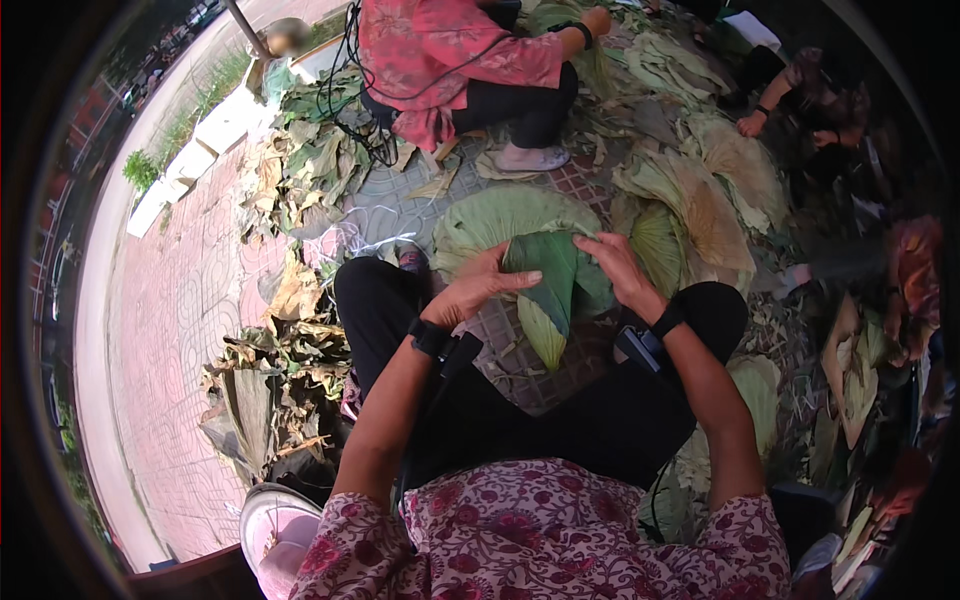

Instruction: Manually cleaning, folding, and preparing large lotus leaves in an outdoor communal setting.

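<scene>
Between my knees, my left hand (pixel 480 283) and my right hand (pixel 616 266) hold a folded dark green leaf (pixel 553 274) from both sides. My left thumb lies over its left edge, and my right fingertips pinch its upper right corner. A paler green tip hangs down below the dark part. Just beyond my hands a large, round, pale green leaf (pixel 510 214) lies spread on the paving; it looks like a dried lotus leaf. Yellow-green and brown dried leaves (pixel 694 206) overlap to the right of it.
Heaps of crumpled dry leaves (pixel 277 390) lie beside my left leg and farther ahead. White string (pixel 367 238) is tangled on the paving. A person in a red patterned shirt (pixel 457 60) crouches ahead; other people work at right. A hat (pixel 281 525) is at my lower left.
</scene>
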The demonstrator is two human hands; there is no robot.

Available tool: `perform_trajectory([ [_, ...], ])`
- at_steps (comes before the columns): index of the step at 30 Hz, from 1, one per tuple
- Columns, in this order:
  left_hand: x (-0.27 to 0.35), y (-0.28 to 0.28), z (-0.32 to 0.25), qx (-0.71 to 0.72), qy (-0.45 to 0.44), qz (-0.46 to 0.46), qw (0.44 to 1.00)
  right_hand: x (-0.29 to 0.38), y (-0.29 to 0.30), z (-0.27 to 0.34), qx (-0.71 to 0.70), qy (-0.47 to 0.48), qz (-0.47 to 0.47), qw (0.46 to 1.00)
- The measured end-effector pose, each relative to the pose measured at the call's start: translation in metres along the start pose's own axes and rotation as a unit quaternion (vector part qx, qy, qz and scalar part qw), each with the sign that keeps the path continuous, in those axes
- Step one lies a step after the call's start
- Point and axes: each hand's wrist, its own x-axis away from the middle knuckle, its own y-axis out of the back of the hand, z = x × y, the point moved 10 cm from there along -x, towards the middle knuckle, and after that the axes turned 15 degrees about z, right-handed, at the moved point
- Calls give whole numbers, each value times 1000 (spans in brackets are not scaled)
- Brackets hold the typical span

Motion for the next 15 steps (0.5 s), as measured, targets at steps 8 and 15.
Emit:
perform_trajectory([
  [8,-4,25,21,162,-30,-117,979,1,14,11,241,107,-83,961],
  [15,0,31,13,72,-44,-125,989,11,14,49,403,104,-94,905],
])
